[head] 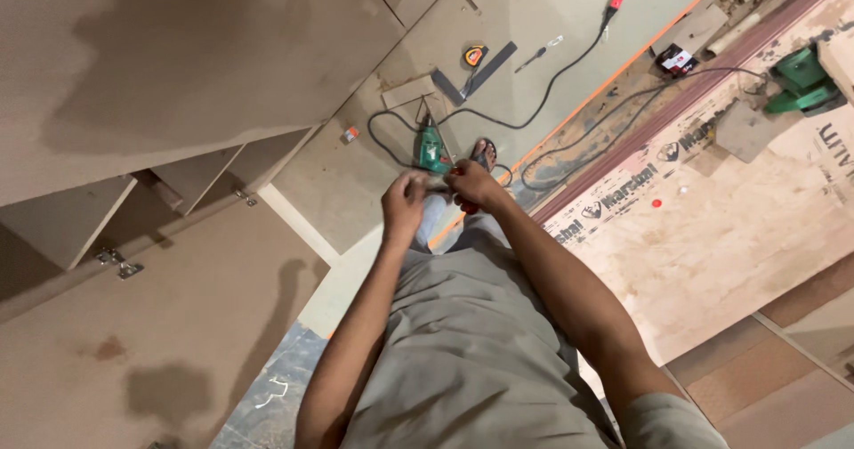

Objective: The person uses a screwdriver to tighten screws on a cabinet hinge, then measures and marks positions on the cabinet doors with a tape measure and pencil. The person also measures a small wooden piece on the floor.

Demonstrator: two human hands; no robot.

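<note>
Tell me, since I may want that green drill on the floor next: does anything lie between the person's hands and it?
Nothing visible does. The green drill lies on the floor just beyond the left hand and right hand, which are together over a small red-handled item. Only the black cord loops beside it.

Board-covered floor [356, 182]: green drill [433, 151], black cord [551, 84], tape measure [474, 56], metal square [476, 77], screwdriver [534, 57].

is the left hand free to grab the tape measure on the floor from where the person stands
Probably not as things stand: the left hand is up at waist level, busy beside the right hand, and the tape measure lies well beyond, past the green drill.
</note>
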